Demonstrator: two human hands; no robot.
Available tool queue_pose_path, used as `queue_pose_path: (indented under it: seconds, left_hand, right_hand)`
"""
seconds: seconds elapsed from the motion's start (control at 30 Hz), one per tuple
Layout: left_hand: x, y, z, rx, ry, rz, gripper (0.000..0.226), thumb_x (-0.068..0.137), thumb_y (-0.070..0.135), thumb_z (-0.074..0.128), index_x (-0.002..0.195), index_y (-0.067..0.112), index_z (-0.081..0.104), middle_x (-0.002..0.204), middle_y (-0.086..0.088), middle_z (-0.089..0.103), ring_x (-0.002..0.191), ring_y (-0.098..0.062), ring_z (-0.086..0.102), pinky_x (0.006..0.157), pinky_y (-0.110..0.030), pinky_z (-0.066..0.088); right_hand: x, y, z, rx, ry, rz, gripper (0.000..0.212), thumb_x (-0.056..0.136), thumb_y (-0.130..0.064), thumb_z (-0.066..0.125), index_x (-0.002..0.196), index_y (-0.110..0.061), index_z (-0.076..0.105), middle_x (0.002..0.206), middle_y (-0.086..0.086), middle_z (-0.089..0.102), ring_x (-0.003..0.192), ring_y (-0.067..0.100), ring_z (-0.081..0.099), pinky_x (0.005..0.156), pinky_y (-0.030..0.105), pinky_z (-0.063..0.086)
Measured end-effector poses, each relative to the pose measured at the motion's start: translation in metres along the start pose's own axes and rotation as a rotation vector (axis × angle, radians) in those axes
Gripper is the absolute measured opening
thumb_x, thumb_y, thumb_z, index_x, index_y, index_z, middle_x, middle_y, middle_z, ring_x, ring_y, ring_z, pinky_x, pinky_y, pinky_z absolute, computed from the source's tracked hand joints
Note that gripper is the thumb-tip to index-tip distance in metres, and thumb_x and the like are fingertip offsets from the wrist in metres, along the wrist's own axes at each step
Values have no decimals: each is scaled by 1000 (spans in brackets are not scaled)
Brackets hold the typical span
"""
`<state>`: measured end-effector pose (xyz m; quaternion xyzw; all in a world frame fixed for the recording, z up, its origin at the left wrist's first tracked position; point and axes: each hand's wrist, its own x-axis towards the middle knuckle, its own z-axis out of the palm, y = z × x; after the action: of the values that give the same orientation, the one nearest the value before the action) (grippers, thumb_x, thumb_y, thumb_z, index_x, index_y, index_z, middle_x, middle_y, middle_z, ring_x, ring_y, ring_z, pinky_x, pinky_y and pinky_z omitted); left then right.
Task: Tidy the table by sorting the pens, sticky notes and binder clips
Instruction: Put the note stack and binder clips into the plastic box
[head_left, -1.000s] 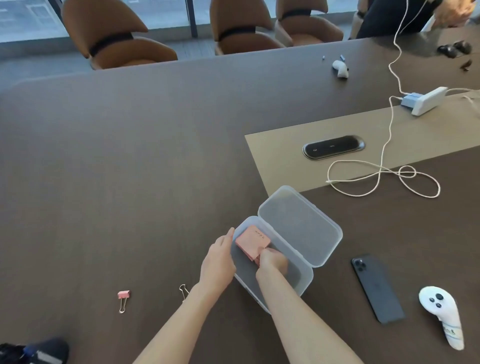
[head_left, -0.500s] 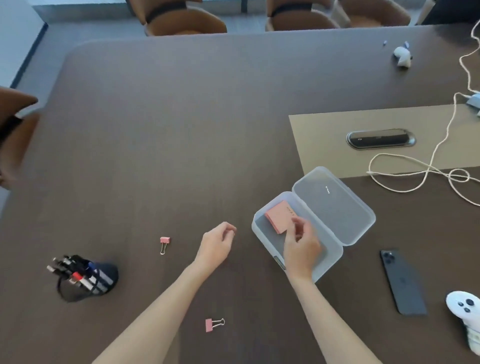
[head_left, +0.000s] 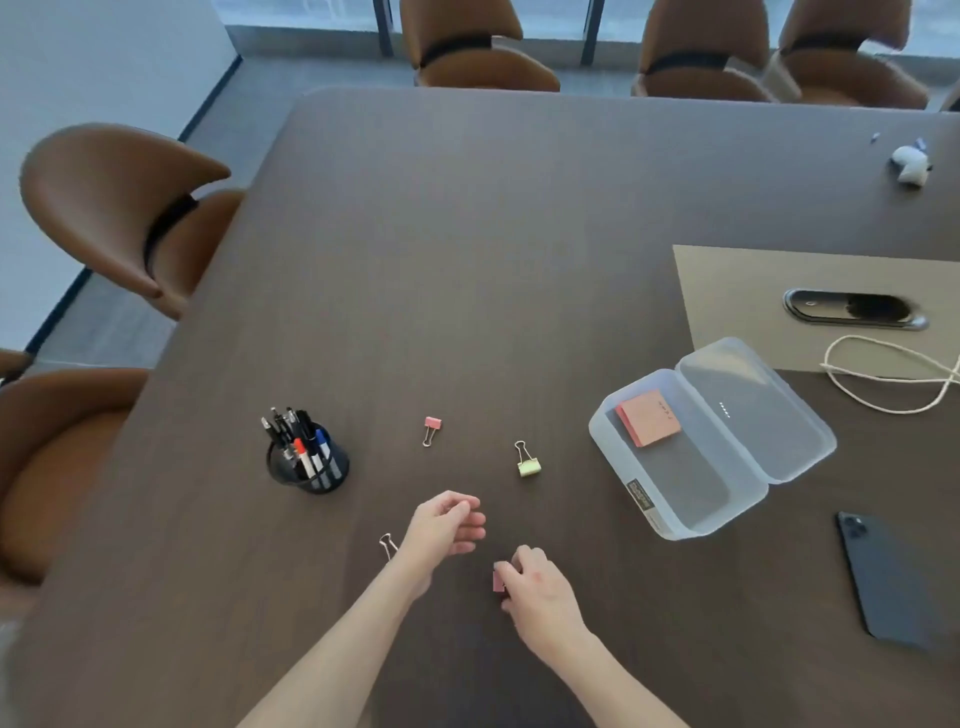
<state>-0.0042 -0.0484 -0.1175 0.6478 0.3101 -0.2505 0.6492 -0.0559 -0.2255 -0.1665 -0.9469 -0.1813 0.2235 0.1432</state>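
Pink clip (head_left: 498, 582) (mostly hidden) under right hand (head_left: 540, 597)

Single head-worn camera, high over the dark table (head_left: 519, 260), tilted steeply down, hands near the bottom edge.

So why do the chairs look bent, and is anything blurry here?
Head view: the wide-angle lens bows the table edges and chairs; daylight from the far windows is soft, shadows faint; the right hand and its pink binder clip look slightly smeared; the pen holder stays fairly sharp.
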Motion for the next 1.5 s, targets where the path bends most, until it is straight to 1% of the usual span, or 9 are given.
queue_pose_path:
  seconds: [0.13,0.33,0.47,0.63,0.77,0.93,1.13,1.33,1.5]
  left_hand:
    - [-13,-20,-17,-29,8,-32,23,103,15,47,108,8,69,99,-12,75,84,-20,73,75,-33,59]
    - [-27,-37,-26,-174,-96,-117,24,98,27,61,117,11,64,116,-16,70,102,-27,70,87,-36,59]
    - [-29,-41,-32,-395,-245,-162,30,100,7,54,130,1,57,101,-17,69,85,-27,69,76,-35,58]
    - [-21,-41,-42,-476,-223,-146,32,97,-10,48,126,-6,58,120,-33,67,98,-36,71,84,-41,60]
    - [-23,-41,-51,-551,-131,-170,31,97,-11,44,123,-3,59,120,-29,65,98,-41,74,83,-50,61]
    - [-24,-43,-69,-620,-67,-126,29,96,-9,53,123,-3,60,122,-24,69,104,-41,72,88,-53,59]
    - [-27,-44,-80,-652,11,-134,24,99,-4,50,120,-2,62,118,-25,70,100,-40,74,77,-41,61]
    - [-19,-32,-79,-690,-8,-155,33,101,-2,37,123,-10,60,90,-21,71,101,-41,71,97,-57,52]
    - [-24,-18,-87,-841,-73,-197,51,104,39,40,117,-2,66,96,-19,71,86,-33,70,75,-42,56]
  right_hand:
    - [-2,-1,15,-16,98,20,43,53,-2,80,73,-28,52,76,-8,50,66,16,49,51,26,44]
    - [2,-32,-15,307,176,14,8,87,-33,62,95,-34,61,91,-17,58,88,2,51,76,17,42]
    - [15,-56,-26,266,191,-80,20,84,-36,58,100,-27,67,94,-9,57,94,13,52,81,21,42]
    - [52,-41,-52,323,168,76,51,80,-56,59,121,-25,63,112,-4,59,109,12,53,94,31,45]
    - [92,-13,-63,84,320,394,43,88,-40,62,124,-19,59,118,7,58,109,27,54,91,39,44]
    - [125,-2,-56,-118,268,443,37,89,-29,64,123,-17,57,113,10,58,103,29,55,86,37,44]
    - [122,-9,-50,253,353,469,15,78,-6,57,91,-7,64,94,12,57,86,31,53,68,34,39]
    - [89,-85,-66,496,383,110,12,72,-11,69,79,-19,66,85,-7,57,76,8,59,68,20,44]
    - [69,-125,-45,419,175,-141,13,80,-26,62,92,-26,69,98,-15,57,94,3,55,78,20,49]
